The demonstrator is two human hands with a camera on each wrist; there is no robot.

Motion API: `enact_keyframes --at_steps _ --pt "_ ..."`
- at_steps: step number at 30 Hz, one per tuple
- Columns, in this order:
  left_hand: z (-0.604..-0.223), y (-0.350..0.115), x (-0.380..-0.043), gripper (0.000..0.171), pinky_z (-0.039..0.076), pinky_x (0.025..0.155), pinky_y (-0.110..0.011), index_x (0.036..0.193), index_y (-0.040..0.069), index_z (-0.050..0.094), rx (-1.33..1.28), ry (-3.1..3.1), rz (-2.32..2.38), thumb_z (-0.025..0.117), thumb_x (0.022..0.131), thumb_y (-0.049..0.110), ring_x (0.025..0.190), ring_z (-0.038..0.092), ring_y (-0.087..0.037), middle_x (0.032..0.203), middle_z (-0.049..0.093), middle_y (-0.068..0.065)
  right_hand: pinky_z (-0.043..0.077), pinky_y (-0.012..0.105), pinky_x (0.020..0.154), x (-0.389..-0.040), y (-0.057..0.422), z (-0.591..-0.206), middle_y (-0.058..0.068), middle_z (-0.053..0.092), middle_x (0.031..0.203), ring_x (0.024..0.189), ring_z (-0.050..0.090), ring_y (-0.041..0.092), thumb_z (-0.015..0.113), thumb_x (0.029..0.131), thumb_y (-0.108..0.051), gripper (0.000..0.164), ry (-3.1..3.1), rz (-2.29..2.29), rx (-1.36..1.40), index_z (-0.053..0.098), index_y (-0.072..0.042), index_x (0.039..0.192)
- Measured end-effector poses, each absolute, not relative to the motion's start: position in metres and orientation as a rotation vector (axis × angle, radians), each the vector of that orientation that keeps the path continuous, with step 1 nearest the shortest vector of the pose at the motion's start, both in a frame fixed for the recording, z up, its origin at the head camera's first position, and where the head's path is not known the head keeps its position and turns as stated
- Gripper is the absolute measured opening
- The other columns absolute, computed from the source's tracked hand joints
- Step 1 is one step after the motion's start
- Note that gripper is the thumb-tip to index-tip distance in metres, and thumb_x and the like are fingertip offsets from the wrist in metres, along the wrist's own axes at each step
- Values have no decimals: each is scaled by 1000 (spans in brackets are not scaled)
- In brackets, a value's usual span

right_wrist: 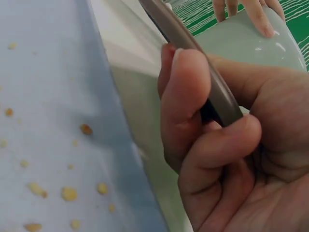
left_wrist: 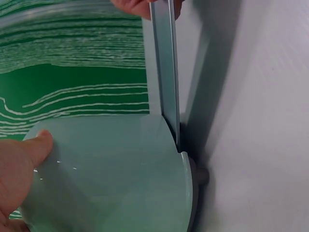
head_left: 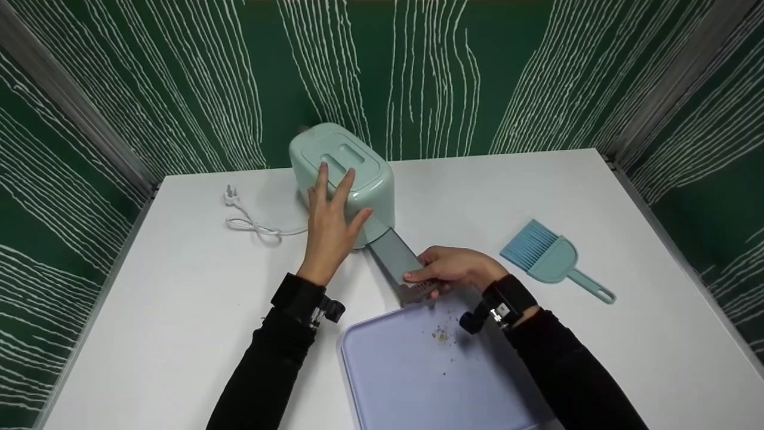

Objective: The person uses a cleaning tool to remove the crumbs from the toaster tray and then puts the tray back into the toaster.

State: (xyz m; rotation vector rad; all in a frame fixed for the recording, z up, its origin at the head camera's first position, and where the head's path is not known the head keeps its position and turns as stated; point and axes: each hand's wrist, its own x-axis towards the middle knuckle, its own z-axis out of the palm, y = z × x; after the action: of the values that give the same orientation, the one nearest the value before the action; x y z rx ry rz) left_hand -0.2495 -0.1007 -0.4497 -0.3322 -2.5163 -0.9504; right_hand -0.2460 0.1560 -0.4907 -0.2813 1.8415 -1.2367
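A mint-green toaster stands near the table's back edge, its top slots covered by a lid. My left hand rests on it, fingers spread over the top and thumb against the side, as the left wrist view also shows on the toaster body. My right hand pinches the end of a grey crumb tray between thumb and fingers. The crumb tray sticks partly out of the slot at the toaster's base. In the right wrist view, curled fingers hold the crumb tray's rim.
Under my right hand lies a lavender tray with scattered crumbs on it. To the right are a blue-bristled brush and a green dustpan, nested together. The toaster's white cord and plug lie to the left.
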Motion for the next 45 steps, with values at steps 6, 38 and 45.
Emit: enact_keyframes --at_steps 6,38,45 --pt "-450 -100 -249 73 25 129 -75 163 17 48 -313 -2524 -967 79 99 36 156 20 -67 178 15 -25 44 18 51 -253 153 -493 -3 72 78 54 64 5 72 105 -29 21 1812 -1236 -241 70 -8 103" --pt "-451 -101 -249 72 22 131 -74 161 14 50 -359 -2483 -879 78 99 38 155 29 -64 173 22 -31 52 18 57 -258 133 -496 -4 70 70 59 64 6 74 104 -38 34 2070 -1285 -187 73 -4 102" --pt "-453 -101 -250 72 22 131 -73 159 13 51 -358 -2460 -887 79 98 37 155 29 -63 173 24 -31 53 18 60 -256 131 -496 -3 72 75 60 69 6 77 102 -36 31 2064 -1349 -87 69 -6 96"
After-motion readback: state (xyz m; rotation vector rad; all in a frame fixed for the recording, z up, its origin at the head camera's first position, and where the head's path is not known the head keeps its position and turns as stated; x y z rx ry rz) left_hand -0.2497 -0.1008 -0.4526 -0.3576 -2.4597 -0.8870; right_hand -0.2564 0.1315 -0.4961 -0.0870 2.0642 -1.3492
